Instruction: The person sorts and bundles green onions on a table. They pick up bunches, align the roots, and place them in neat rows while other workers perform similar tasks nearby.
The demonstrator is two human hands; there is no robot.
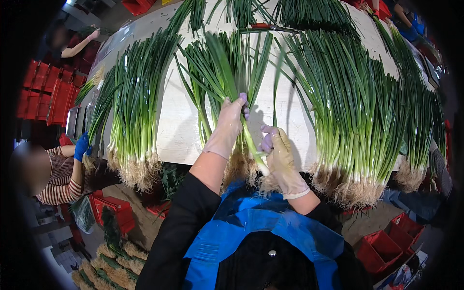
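Note:
My left hand (230, 121), in a pale glove, is closed around a thick spring onion (250, 139). The stalk slants down to the right, its white base and roots near my right hand (282, 154). That hand, also gloved, has its fingers curled on a long green leaf (276, 94) that stands up from them. A pale strip of skin (259, 154) shows between the stalk and my right fingers. Behind my left hand, a smaller bunch of spring onions (197, 87) lies on the white table (177, 134), roots toward me and partly hidden by my forearm.
Large rows of spring onions lie left (139, 101) and right (355, 119), roots over the table's near edge. A red-handled knife (264, 26) lies at the back. A person in blue gloves (82, 146) works at left. Red crates (380, 250) stand on the floor.

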